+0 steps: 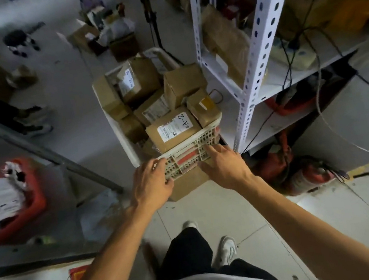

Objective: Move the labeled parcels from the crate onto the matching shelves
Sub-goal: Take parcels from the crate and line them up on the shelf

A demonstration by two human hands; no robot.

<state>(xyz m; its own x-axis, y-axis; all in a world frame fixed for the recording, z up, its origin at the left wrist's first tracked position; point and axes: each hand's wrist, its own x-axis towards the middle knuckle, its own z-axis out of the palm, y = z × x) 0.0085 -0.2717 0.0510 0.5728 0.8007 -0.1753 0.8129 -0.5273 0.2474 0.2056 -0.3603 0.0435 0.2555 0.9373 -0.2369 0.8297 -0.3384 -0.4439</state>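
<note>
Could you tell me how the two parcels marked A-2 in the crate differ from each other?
The near A-2 parcel lies at the crate's near end, close to both hands, its label large and sharp. The far A-2 parcel sits at the far end, tilted, its label smaller and blurrier. Both are brown cardboard boxes with white labels.

Brown cardboard parcels [172, 129] bearing white labels are held in a cream lattice-walled crate [192, 148]. The shelving upright [259, 55] is white with dark perforations. A red bin [36, 199] is seen on the pale grey tiled floor [238, 208].
</note>
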